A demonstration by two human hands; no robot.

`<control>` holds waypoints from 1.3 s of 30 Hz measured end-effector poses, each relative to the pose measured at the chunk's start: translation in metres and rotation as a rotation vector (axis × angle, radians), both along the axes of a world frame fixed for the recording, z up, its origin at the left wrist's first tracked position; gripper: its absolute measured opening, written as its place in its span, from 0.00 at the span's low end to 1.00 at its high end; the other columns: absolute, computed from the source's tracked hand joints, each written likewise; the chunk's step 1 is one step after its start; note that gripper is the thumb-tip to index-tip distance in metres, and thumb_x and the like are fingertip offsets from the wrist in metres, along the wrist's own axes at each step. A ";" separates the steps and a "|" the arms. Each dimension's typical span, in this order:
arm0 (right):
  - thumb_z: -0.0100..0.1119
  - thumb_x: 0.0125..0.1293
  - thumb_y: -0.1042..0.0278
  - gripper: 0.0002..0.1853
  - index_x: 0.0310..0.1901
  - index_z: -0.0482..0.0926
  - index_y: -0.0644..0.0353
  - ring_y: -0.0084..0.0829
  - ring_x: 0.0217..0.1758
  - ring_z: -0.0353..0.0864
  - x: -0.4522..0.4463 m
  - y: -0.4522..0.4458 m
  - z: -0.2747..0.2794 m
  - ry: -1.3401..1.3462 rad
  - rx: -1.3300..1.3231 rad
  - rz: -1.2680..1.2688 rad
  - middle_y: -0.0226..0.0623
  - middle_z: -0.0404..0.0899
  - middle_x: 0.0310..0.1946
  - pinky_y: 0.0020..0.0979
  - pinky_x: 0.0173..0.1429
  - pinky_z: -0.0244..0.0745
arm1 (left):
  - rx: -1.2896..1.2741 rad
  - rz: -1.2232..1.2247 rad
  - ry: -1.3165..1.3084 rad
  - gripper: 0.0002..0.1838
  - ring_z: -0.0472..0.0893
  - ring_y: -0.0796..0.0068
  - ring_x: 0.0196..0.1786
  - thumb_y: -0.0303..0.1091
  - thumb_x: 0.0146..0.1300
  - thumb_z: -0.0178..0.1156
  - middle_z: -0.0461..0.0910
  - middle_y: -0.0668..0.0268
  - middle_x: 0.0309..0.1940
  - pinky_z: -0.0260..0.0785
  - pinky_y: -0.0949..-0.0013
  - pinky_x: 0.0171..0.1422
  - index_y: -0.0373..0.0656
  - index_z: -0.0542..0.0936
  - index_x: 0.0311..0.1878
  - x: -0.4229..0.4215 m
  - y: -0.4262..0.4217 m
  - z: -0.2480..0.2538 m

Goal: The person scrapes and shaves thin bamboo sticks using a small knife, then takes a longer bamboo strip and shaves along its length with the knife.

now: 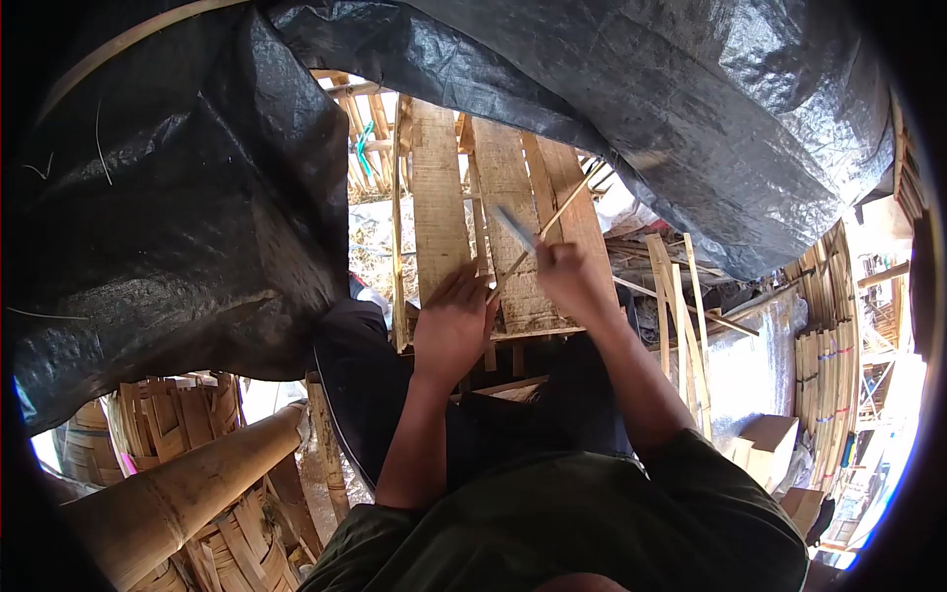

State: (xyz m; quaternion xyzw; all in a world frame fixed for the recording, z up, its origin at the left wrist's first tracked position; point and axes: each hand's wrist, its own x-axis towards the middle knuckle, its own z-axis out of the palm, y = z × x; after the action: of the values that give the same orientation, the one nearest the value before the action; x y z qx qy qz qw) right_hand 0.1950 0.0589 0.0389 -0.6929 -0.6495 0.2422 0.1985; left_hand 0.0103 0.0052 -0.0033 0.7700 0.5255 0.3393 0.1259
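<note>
My right hand (575, 281) is closed around a knife, its grey blade (515, 227) pointing up and left over the planks and slightly blurred. A thin bamboo strip (567, 202) runs slantwise across the wooden bench planks (441, 187), passing by the knife and my right fist. At the strip's lower end, my left hand (454, 321) rests low on the planks, its thumb side against the strip and its fingers bent around the end. The knife's handle is hidden inside my right hand.
Black plastic sheeting (178, 217) hangs at left and another sheet (691, 89) overhead. A thick bamboo pole (187, 493) lies at lower left over woven bamboo (247, 543). Upright strips (681, 326) stand right of the bench, with bundled bamboo (827, 385) farther right.
</note>
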 end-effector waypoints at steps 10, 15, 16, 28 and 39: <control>0.50 0.77 0.50 0.29 0.27 0.82 0.69 0.53 0.24 0.84 0.029 0.012 -0.005 -0.053 -0.128 -0.034 0.56 0.80 0.19 0.50 0.32 0.78 | 0.013 -0.015 0.092 0.13 0.80 0.55 0.63 0.34 0.66 0.64 0.82 0.54 0.58 0.72 0.57 0.70 0.37 0.82 0.50 -0.003 -0.007 0.001; 0.51 0.77 0.47 0.29 0.33 0.83 0.70 0.51 0.26 0.85 0.020 0.002 -0.007 -0.035 -0.159 0.183 0.58 0.79 0.20 0.49 0.30 0.76 | 0.021 -0.035 0.091 0.12 0.81 0.55 0.62 0.33 0.64 0.65 0.83 0.53 0.55 0.73 0.57 0.69 0.37 0.82 0.47 0.001 -0.005 0.001; 0.50 0.78 0.48 0.28 0.35 0.83 0.69 0.49 0.26 0.85 0.002 -0.005 0.012 -0.017 -0.307 0.177 0.58 0.80 0.22 0.48 0.29 0.76 | 0.018 -0.041 0.110 0.12 0.81 0.55 0.62 0.33 0.64 0.65 0.83 0.53 0.55 0.74 0.57 0.68 0.37 0.82 0.46 0.000 -0.004 0.001; 0.54 0.76 0.53 0.28 0.28 0.81 0.74 0.61 0.32 0.85 0.002 0.012 0.005 0.072 -0.246 -0.180 0.64 0.79 0.22 0.49 0.34 0.77 | 0.021 -0.018 0.023 0.09 0.82 0.55 0.61 0.32 0.65 0.64 0.84 0.52 0.54 0.74 0.56 0.66 0.35 0.83 0.42 -0.003 0.000 0.002; 0.52 0.78 0.57 0.23 0.33 0.83 0.70 0.58 0.26 0.84 -0.014 -0.009 -0.007 0.116 0.045 0.040 0.59 0.79 0.20 0.48 0.24 0.73 | -0.033 0.006 -0.104 0.11 0.83 0.47 0.57 0.32 0.70 0.59 0.84 0.50 0.55 0.75 0.53 0.63 0.32 0.82 0.45 -0.006 0.002 0.001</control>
State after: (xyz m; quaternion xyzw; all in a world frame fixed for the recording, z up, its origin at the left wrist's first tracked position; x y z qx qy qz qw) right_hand 0.1811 0.0498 0.0319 -0.6598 -0.6559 0.2715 0.2463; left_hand 0.0044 0.0076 -0.0025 0.7476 0.5259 0.3707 0.1647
